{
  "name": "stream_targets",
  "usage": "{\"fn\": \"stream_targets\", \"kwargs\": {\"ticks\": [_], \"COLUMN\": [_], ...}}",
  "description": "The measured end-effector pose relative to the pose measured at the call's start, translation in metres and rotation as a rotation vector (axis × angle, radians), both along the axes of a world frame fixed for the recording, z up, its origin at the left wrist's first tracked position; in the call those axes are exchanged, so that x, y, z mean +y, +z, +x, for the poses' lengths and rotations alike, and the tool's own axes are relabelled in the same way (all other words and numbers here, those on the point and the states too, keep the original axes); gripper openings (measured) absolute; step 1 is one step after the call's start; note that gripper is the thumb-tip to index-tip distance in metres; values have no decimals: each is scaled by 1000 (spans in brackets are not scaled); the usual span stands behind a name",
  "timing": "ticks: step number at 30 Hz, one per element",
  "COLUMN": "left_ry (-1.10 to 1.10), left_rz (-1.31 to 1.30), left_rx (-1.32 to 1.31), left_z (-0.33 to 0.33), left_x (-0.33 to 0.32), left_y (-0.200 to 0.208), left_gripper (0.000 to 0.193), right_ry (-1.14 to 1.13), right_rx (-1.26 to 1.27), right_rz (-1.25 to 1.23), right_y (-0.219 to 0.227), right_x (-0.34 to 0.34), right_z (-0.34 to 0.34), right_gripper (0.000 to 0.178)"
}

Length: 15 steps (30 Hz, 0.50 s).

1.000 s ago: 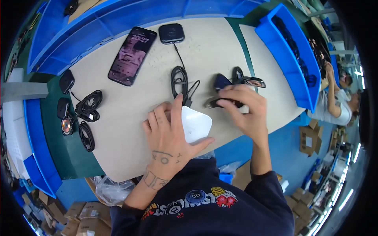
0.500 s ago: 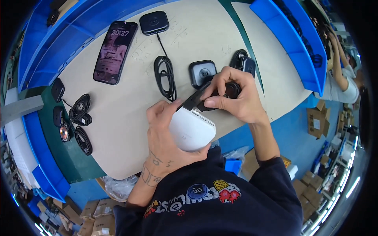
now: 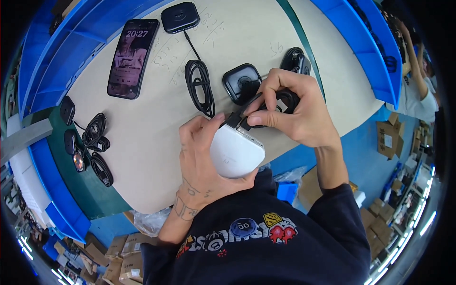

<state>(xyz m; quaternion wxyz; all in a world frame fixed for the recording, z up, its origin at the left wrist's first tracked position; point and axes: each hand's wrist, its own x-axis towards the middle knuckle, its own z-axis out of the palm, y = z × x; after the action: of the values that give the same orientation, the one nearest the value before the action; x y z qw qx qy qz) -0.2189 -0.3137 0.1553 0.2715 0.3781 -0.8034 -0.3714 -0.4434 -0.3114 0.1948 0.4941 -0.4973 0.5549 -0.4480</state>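
Observation:
My left hand (image 3: 199, 159) is closed around a white rounded multi-port charger (image 3: 235, 154), its row of ports facing away from my body. One black plug (image 3: 232, 119) sits at the left end of that row. My right hand (image 3: 301, 107) pinches a black cable (image 3: 289, 99), bundled in loops, with its plug against the charger's ports; whether it is fully seated I cannot tell. Just beyond the right hand lies a black square wireless charging pad (image 3: 241, 81) with a glossy face.
A phone (image 3: 133, 59) with a lit screen, another square pad (image 3: 180, 18) and its coiled cable (image 3: 198, 85) lie farther off. Bundled cables (image 3: 96, 133) and small pads line the left edge. Blue bins (image 3: 354, 42) border the table; a co-worker's arm (image 3: 414, 61) shows far right.
The black plug at the charger's left end stands more upright and close to the ports. My right hand has brought the other cable's plug against the ports. The view has shifted slightly.

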Motion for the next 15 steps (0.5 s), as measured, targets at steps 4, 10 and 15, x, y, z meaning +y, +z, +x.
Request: {"fn": "stream_targets", "kwargs": {"ticks": [4, 10, 15], "left_ry": [-5, -13, -10], "left_rz": [-9, -1, -12], "left_rx": [27, 70, 85], "left_z": [-1, 2, 1], "left_x": [-1, -2, -1], "left_y": [0, 0, 1], "left_gripper": [118, 116, 114], "right_ry": [-5, 107, 99], "right_rx": [14, 12, 28], "right_rz": [-25, -126, -116], "right_y": [-6, -10, -10], "right_x": [3, -1, 1], "right_z": [1, -6, -10], "right_gripper": [36, 29, 26]}}
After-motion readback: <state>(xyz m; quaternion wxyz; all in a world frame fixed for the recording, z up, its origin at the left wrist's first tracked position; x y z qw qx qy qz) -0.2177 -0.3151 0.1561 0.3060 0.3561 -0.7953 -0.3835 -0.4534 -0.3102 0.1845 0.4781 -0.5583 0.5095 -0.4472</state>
